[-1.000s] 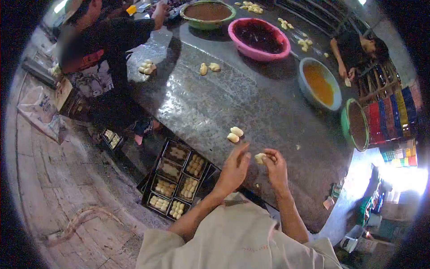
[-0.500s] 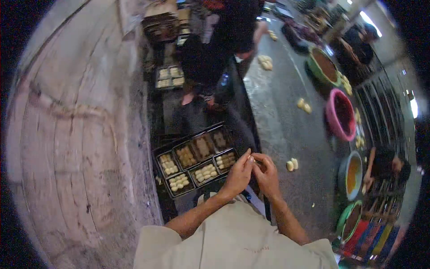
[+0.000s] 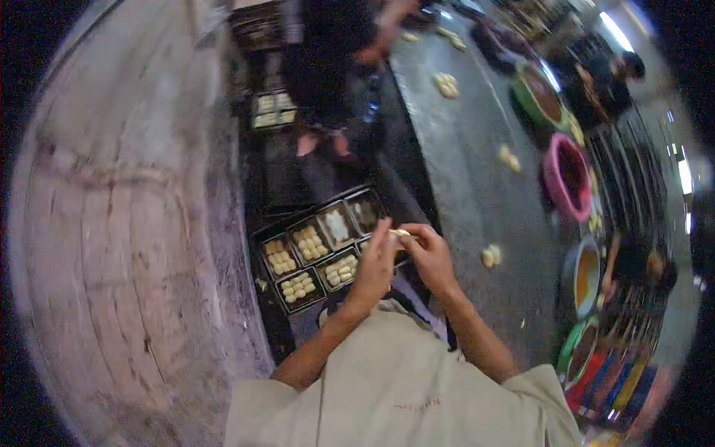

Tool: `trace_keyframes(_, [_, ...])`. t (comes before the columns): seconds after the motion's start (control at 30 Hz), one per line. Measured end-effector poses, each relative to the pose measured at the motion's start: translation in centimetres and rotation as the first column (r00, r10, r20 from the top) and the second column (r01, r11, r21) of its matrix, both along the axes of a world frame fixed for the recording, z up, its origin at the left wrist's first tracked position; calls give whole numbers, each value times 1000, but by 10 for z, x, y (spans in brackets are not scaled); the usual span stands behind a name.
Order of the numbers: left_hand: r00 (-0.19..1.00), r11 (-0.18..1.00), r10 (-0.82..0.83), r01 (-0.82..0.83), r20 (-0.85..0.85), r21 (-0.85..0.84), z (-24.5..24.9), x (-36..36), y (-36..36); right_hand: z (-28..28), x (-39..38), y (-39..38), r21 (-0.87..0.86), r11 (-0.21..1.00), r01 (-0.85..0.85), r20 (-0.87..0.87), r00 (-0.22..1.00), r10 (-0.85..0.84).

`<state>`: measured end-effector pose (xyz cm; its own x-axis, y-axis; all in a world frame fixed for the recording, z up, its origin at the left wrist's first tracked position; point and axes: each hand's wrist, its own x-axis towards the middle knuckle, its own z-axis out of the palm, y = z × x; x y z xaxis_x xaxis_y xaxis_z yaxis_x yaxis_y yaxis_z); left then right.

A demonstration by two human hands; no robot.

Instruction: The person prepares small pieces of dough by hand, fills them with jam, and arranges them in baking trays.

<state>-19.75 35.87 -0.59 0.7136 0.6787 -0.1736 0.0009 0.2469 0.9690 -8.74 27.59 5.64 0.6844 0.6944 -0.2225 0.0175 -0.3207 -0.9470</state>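
Note:
My left hand (image 3: 375,262) and my right hand (image 3: 430,257) are raised in front of my body, over the right part of a dark tray (image 3: 258,237) with compartments. Between the fingertips of both hands is a small pale dough piece (image 3: 401,234); my right hand's fingers are closed on it. The fingers of my left hand are extended beside it, and its grip is blurred. Rows of pale dough pieces (image 3: 298,287) fill several compartments. Two at the back, including a shiny one (image 3: 337,224), show no dough rows. My hands partly cover the tray's right end.
On the right stands a long grey table (image 3: 462,164) with dough pieces (image 3: 491,256) on it. Along its far side are a pink basin (image 3: 566,177), a blue-grey basin (image 3: 582,284) and green basins. A person in dark clothes (image 3: 328,67) stands ahead; others are across the table.
Both hands have moved up and left, away from my body, and dough now shows between the fingertips. The person ahead has shifted left in view.

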Motion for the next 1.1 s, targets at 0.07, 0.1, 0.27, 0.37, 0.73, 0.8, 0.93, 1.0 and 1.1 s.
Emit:
trace_keyframes(0.07, [995,989,-97,93,-31,-112,31,1,5,-1,6,-13,-10,995,96,-54,994,-96])
trace_keyframes(0.1, [985,981,-160,150,-73,-127,35,4,3,-3,7,-22,-22,993,118,-107,987,-119])
trace_keyframes(0.27, [925,908,-376,357,-53,-218,41,23,-30,-16,-3,-74,50,933,357,-79,932,-353])
trace_keyframes(0.37, [823,851,-525,499,-216,-165,53,35,-44,-22,-7,-106,13,899,438,-17,899,-438])
trace_keyframes(0.73, [647,346,-762,365,32,864,93,126,-179,-45,-27,-237,54,893,446,249,860,-445])
trace_keyframes(0.8, [610,337,-788,310,86,889,88,146,-214,-40,-17,-262,361,497,789,-592,606,-532])
trace_keyframes(0.93, [567,476,-816,549,112,687,66,166,-292,-31,2,-336,368,146,918,-921,381,-75])
trace_keyframes(1.0, [448,435,-892,814,59,385,46,168,-329,-46,1,-377,220,29,975,-972,217,93])
trace_keyframes(1.1, [261,319,-937,911,233,263,46,166,-388,-49,-3,-433,394,45,918,-915,396,-80])
